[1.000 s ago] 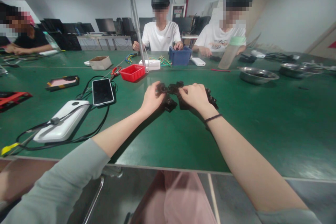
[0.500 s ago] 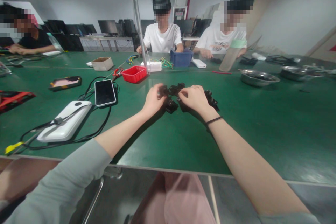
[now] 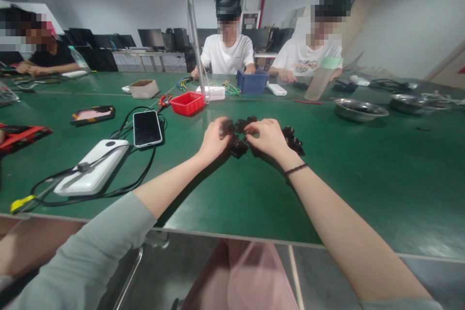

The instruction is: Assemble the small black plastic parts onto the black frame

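Several small black parts (image 3: 239, 147) lie in a loose cluster on the green table (image 3: 225, 193). At the cluster's left side my left hand (image 3: 214, 138) is closed on one black part (image 3: 227, 127). From the right my right hand (image 3: 267, 138) reaches over the cluster, its thumb and fingers curled together at the black pieces; what they pinch is too small to make out. More black parts (image 3: 293, 140) are piled just right of my right hand, partly hidden by it.
A phone (image 3: 147, 128), a white power bank (image 3: 92, 167) and black cables lie at left. Behind the hands are a red tray (image 3: 188, 103), a metal pole (image 3: 194, 24) and a blue bin (image 3: 252, 82). Metal bowls (image 3: 359, 110) stand at right. People sit across the table.
The view has shifted slightly. My right hand's thumb and fingers have moved a little to the left over the black parts. My left hand keeps its place at the cluster.
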A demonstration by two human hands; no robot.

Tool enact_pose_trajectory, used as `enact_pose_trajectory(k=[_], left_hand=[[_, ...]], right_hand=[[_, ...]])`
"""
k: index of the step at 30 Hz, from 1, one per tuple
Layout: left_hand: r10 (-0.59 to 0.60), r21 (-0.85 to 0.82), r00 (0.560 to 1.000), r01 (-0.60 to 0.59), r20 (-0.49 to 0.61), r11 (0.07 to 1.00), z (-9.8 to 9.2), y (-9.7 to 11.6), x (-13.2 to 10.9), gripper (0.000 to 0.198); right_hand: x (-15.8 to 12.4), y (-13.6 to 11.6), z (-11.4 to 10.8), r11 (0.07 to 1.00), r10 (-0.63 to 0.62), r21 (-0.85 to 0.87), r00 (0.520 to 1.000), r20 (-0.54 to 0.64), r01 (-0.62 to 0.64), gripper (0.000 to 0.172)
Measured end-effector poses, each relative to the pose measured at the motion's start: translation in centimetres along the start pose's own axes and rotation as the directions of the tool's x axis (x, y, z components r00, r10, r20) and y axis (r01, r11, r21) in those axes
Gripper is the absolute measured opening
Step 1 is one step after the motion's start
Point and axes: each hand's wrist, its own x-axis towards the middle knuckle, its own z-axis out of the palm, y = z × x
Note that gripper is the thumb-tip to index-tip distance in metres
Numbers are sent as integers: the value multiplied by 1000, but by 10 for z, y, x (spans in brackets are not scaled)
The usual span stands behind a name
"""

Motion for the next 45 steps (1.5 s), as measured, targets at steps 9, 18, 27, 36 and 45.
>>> enact_pose_trajectory(k=[9,18,27,36,45], left_hand=[[-9,4,1000,8,8,1000,0,1,-1,54],[-11,20,1000,11,13,1000,-1,2,-1,57],[-8,15,1000,7,11,1000,-1,2,0,58],[-26,18,999,25,23,1000,-1,3,-1,60],[-21,10,999,20,30,1000,-1,4,-1,59]], right_hand=[[-1,1,1,995,-88,35,996,-17,89,27],[-1,1,1,988,-148,56,989,0,147,34],[0,1,0,982,-171,91,984,47,167,35],[-1,-1,-2,984,-155,90,988,26,152,32],[0,3,3,982,-141,121,988,-58,147,28]])
